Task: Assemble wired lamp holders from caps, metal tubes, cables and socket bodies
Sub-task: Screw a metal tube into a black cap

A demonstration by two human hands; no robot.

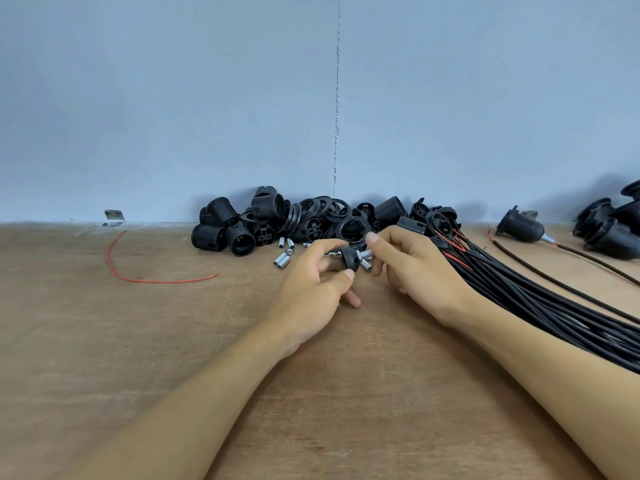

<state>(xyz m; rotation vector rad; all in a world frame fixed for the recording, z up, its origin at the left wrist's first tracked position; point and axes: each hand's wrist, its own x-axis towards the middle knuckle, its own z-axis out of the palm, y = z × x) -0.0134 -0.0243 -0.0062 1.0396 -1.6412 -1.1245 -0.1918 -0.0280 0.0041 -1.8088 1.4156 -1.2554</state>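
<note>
I see the left hand (311,289) pinching a black cap (349,259) between thumb below and forefinger above, the cap held just off the table (138,341) between the two hands. The right hand (412,268) sits close beside it, its fingers (373,239) curled around a few metal tubes (365,261) that poke out toward the cap (how many, I cannot tell). One tube touches or nearly touches the cap's right side.

More loose tubes (283,259) lie on the table just left of the left hand's fingertips. Behind both hands, against the wall (242,98), is a heap of black socket bodies (263,220) and rings. A thick bundle of black cables (554,306) runs from that heap under the right forearm toward the lower right, red wire ends showing near the top. A single red wire (138,277) lies well apart on the left. Finished holders (519,225) rest at far right.
</note>
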